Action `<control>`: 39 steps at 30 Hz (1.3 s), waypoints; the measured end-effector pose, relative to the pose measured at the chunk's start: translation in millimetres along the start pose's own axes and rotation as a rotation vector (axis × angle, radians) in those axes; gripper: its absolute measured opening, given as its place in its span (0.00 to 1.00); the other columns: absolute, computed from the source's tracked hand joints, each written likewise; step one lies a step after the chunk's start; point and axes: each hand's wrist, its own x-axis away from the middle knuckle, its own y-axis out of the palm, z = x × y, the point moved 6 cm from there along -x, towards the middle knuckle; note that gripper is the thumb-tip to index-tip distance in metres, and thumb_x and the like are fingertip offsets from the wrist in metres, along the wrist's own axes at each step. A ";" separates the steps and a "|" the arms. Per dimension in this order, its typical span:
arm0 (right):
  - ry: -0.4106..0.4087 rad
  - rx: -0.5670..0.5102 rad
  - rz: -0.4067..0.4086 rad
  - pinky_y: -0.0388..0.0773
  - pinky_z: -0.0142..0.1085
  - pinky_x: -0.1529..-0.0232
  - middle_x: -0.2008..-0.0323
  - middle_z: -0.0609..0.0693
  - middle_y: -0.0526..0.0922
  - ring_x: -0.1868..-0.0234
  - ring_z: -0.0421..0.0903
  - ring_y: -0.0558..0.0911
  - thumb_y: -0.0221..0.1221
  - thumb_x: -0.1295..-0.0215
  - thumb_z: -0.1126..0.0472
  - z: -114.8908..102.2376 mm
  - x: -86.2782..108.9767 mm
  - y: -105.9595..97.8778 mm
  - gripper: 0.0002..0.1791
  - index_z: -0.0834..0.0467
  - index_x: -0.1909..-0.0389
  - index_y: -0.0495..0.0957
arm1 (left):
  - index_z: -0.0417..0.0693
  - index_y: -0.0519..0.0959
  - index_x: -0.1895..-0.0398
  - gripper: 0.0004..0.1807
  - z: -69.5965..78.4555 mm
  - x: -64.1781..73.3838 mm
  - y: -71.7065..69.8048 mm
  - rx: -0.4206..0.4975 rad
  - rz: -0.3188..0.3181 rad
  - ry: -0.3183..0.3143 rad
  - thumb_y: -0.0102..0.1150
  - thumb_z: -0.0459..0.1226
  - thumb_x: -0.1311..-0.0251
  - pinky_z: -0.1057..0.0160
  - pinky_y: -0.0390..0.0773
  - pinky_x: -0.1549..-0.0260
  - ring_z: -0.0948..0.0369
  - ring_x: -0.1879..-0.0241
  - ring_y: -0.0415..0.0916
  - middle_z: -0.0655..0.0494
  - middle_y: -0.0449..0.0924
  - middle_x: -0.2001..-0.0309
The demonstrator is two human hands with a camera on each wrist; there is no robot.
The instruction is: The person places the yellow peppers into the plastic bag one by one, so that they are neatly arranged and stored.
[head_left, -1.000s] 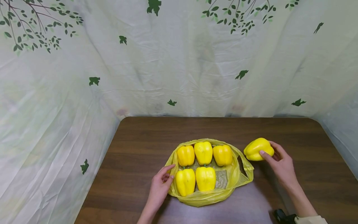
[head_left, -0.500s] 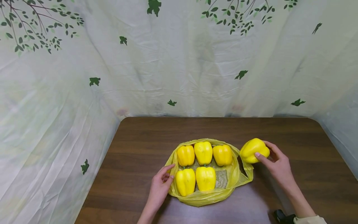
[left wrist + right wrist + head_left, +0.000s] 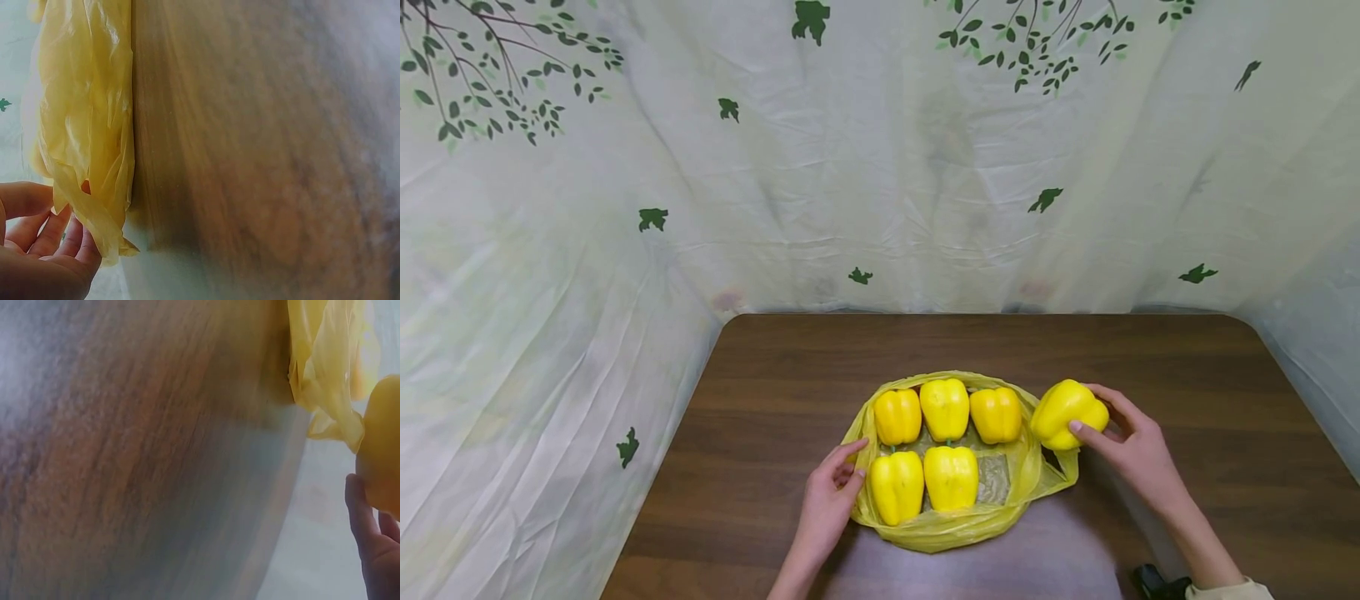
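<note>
A yellow plastic bag (image 3: 947, 533) lies with its mouth spread wide on the table. Inside it several yellow bell peppers (image 3: 951, 479) stand in two rows, three at the back and two in front. My right hand (image 3: 1131, 446) grips another yellow bell pepper (image 3: 1067, 414) between thumb and fingers, over the bag's right handle. The same held pepper (image 3: 382, 450) shows beside the bag's handle (image 3: 334, 412) in the right wrist view. At the bag's left rim my left hand (image 3: 831, 496) holds the edge, its fingers around the plastic (image 3: 87, 212) in the left wrist view.
A brown wooden table (image 3: 760, 400) carries everything. Behind and to the left hangs a pale curtain (image 3: 880, 183) printed with leaves and birds. Inside the bag, right of the front row, a bare patch of bag bottom (image 3: 994, 479) shows. A dark device (image 3: 1159, 582) sits at my right wrist.
My right hand has carried its bell pepper leftward and slightly toward me, from beside the bag to over its right handle. My left hand and the bag have stayed put.
</note>
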 end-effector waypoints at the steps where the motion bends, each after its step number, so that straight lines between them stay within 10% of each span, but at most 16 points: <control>1: 0.002 -0.003 -0.007 0.75 0.23 0.55 0.42 0.54 0.72 0.50 0.39 0.74 0.65 0.36 0.58 -0.5 0.2 0.9 0.31 0.56 0.33 0.69 | 0.50 0.82 0.45 0.22 -0.1 0.0 -0.1 -0.001 0.001 0.000 0.60 0.24 0.40 0.65 0.75 0.65 0.58 0.68 0.73 0.55 0.81 0.58; 39: -0.082 0.003 -0.117 0.74 0.25 0.51 0.39 0.45 0.73 0.43 0.36 0.73 0.72 0.44 0.58 -17.8 14.2 35.6 0.32 0.49 0.37 0.74 | 0.49 0.81 0.45 0.21 -1.4 0.2 1.4 0.006 0.001 -0.016 0.60 0.24 0.40 0.65 0.76 0.64 0.58 0.67 0.74 0.55 0.81 0.56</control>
